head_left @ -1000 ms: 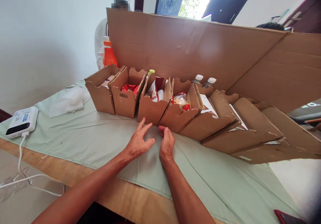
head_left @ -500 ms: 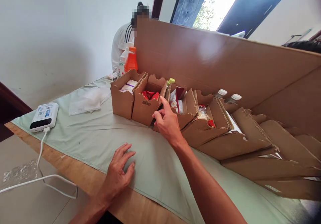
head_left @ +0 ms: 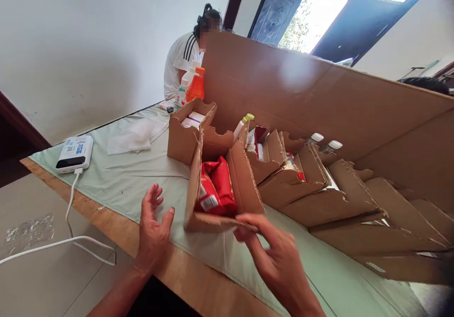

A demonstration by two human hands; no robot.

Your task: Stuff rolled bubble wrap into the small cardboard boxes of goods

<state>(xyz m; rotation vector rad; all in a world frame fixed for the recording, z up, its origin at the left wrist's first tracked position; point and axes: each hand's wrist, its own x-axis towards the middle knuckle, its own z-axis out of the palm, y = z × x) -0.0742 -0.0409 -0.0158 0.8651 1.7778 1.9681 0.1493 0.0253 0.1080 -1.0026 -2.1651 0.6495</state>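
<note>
My right hand (head_left: 271,248) grips the low front edge of a cardboard box (head_left: 248,177), its fingers hooked over the rim. The box stands forward of the row, tipped toward me. Inside it lies a crumpled red package (head_left: 222,187) with a white barcode label. My left hand (head_left: 154,217) is open to the left of the box, thumb apart from the fingers, and touches nothing I can see. Behind the pulled box stands another cardboard box (head_left: 180,139) holding white cartons with a purple stripe (head_left: 193,119).
Several more cardboard boxes (head_left: 305,191) run to the right, before a tall cardboard panel (head_left: 269,80). Bottles, one orange (head_left: 196,87), stand at the back. On the left lie clear plastic bags (head_left: 133,136) and a white device (head_left: 75,152) with a cable (head_left: 73,198). A person (head_left: 180,61) sits beyond.
My right hand has taken hold of the box with the red package and drawn it out of the row toward me. My left hand has shifted slightly left and turned more upright.
</note>
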